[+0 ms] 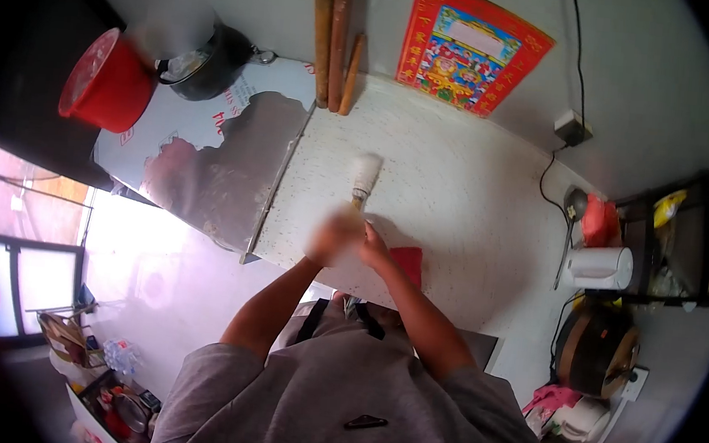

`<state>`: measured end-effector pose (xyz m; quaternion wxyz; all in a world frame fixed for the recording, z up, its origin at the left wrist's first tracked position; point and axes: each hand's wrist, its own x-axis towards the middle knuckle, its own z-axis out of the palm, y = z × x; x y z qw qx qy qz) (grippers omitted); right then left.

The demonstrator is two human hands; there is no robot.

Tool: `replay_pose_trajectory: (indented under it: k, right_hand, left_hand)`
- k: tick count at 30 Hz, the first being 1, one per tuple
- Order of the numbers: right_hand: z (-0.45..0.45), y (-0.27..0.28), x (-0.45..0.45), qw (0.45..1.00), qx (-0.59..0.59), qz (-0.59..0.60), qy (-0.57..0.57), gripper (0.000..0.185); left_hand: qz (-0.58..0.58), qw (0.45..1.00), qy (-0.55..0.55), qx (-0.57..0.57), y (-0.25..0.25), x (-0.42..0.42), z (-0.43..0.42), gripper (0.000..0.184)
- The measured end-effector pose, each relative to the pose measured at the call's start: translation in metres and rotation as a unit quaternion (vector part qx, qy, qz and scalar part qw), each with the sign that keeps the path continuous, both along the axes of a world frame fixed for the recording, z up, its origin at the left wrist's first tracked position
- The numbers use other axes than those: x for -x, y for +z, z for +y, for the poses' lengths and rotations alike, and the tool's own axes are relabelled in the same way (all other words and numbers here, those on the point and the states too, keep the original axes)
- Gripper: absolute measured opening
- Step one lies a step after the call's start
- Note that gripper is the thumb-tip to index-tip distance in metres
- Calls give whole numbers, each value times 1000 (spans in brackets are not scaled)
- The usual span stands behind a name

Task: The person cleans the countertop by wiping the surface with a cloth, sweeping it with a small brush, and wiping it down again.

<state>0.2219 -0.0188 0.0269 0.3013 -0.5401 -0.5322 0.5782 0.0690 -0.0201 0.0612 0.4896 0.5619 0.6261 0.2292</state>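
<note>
A brush (365, 175) with pale bristles points away from me over the white speckled countertop (458, 180). Its short handle runs back to my left hand (335, 235), which is blurred but looks closed round it. My right hand (374, 245) is up against the left one, with its fingers curled in. Whether the right fingers also grip the handle is hidden. Just right of that hand, a red cloth (407, 266) lies at the counter's near edge.
Wooden poles (330, 45) lean on the back wall. A metal-topped surface (242, 163) at left bears a red bucket (107, 81) and a dark pot (204, 68). A cable (544, 178) hangs at right, near a white kettle (599, 267) and a brown-black appliance (597, 349).
</note>
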Motion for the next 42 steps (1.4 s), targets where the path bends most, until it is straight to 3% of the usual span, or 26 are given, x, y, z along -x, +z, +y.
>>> replay_pose_trajectory:
  k: [3,6,9,12,18,21,24,25,28,32,33,35,39,42]
  right_hand:
    - [15,7,6,985,155,71,-6,60]
    - [31,0,19,979,179,99,-3,64]
    - [47,-6,46,981,150,122,-29,63]
    - [60,14,66,967,219,126,-33,59]
    - [91,17,95,968,217,123,-22,62]
    - [109,8,112,980,173,93,6,64]
    - [119,-3,127,973,142,175,-51,67]
    - [124,12,127,979,139,141,-47,66]
    - [125,9,120,969,148,193,-41,63]
    - [104,-25,81,1000,-23,16,-5,50]
    - [93,-16,67,992,-119,-26,-16,45]
    - [74,-6,26,962,-215,-167,35,44]
    - [4,26,-44,843,-328,-421,69,50]
    - [-54,42,-83,827,-324,-449,100,60]
  left_hand:
    - [4,999,38,-9,-21,10,4,36]
    - [-4,998,64,-14,-19,19,8,35]
    - [114,978,68,-161,-27,29,6,34]
    - [106,974,161,-118,-31,39,20,36]
    - [147,964,168,-143,-24,53,36,52]
    - [139,950,194,-202,-24,53,45,55]
    - [208,904,221,-302,-21,54,57,57]
    - [201,911,217,-288,-15,55,56,59]
    - [191,920,215,-267,-6,57,50,61]
    - [200,948,131,-212,-17,55,37,53]
    - [231,939,119,-227,-14,49,33,48]
    - [240,941,82,-225,-21,41,26,49]
    - [218,954,19,-204,-20,11,16,50]
    - [209,958,-37,-192,-20,-22,7,58]
